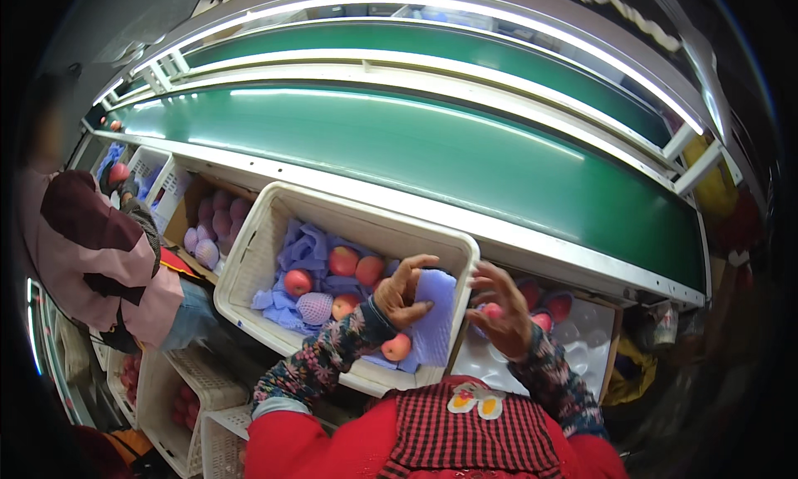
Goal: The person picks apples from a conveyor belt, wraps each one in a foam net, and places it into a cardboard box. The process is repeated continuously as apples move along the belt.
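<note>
My left hand (pixel 401 294) is closed on a lilac foam net sleeve (pixel 434 317), thumb against its side, above the right end of a cream plastic crate (pixel 274 198). In that crate lie several red apples (pixel 342 261), one sleeved apple (pixel 315 308) and many loose lilac sleeves (pixel 301 244). My right hand (pixel 507 319) is raised just right of the crate, fingers curved and apart, slightly blurred. Behind its fingers shows a red apple (pixel 492 310); I see no clear grip on it. Under this hand is a carton with a pale moulded tray (pixel 582 333), partly filled with apples (pixel 557 305).
A green conveyor belt (pixel 399 146) with a white edge runs beyond the crate. At left stands another person (pixel 108 254), holding an apple (pixel 119 172). A carton of sleeved apples (pixel 220 221) sits left of my crate. Stacked crates (pixel 162 387) stand at lower left.
</note>
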Motion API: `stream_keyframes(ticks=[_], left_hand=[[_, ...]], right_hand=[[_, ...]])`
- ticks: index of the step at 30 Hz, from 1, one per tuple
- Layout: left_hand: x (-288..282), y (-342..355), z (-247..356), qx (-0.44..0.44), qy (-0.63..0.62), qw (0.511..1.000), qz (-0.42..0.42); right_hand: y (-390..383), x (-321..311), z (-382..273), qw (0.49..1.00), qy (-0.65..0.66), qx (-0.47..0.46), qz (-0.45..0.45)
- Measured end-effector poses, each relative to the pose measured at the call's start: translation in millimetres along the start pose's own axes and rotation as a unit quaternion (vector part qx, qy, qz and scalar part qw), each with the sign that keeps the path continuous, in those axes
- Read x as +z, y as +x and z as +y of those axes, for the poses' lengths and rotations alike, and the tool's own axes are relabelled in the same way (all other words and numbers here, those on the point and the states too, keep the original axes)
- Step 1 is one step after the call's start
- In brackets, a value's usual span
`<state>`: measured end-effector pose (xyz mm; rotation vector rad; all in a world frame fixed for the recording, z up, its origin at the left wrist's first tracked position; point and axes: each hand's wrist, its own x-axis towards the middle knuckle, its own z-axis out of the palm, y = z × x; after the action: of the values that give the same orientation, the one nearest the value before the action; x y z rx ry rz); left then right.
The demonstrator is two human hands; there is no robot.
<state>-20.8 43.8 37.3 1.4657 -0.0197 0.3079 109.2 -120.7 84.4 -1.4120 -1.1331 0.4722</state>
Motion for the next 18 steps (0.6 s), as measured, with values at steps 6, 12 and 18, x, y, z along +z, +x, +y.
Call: stream_keyframes(ticks=[6, 12, 18], left_hand=[[51, -12, 8, 0.008, 0.001, 0.999, 0.031], [74, -22, 10, -0.034, -0.025, 0.999, 0.029], [90, -11, 1, 0.055, -0.07, 0.995, 0.032]], right_hand=[[-24, 9, 8, 0.991, 0.127, 0.028, -0.027], [-45, -10, 26, 0.943, 0.205, 0.139, -0.222], [-50, -26, 5, 0.895, 0.428, 0.121, -0.045]])
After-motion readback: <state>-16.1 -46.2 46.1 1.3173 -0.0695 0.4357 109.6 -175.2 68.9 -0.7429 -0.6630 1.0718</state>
